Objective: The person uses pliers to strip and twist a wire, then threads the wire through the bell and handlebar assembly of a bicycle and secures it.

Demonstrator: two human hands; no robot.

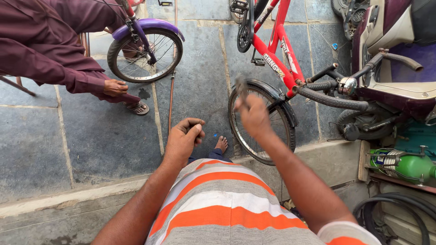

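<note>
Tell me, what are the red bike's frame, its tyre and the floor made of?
Frame: probably metal tube under glossy red paint; it shines. Tyre: dull black rubber on a silvery spoked rim. Floor: looks like grey stone slabs, matt, with pale joints between them. The right hand holds something small and blurred by the tyre; the left hand is closed in a fist.

Even daylight, soft shadows, right hand (252, 114) motion-blurred, edges bowed

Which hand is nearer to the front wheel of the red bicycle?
Right. The right hand is over the red bicycle's front wheel, holding a small tool; the left hand is apart, beside it.
</note>
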